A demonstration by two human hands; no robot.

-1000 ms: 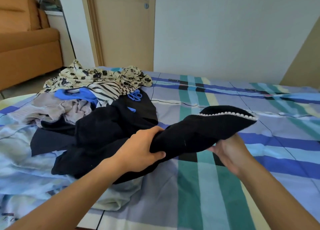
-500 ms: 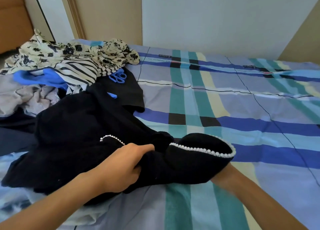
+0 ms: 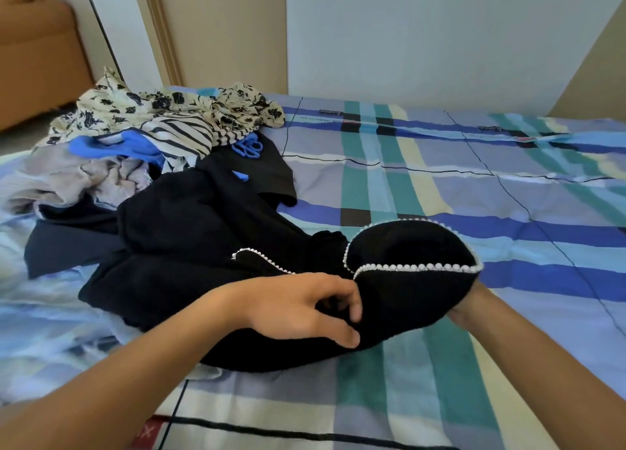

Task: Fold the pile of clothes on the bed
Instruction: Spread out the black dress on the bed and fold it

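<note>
The plaid blue-and-green bedsheet bears 1 mixed pile of crumpled clothes at its left. A black pearl-trimmed fabric garment trails from the pile toward the near edge. The left hand pinches its cloth with curled fingers. The right hand lies beneath it, its grip hidden.

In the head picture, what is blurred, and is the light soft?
Head view: pale blue cloth at the left edge is smeared; pearl trim on the black garment is sharp; light soft, no glare; door frame leans, distorted.
</note>
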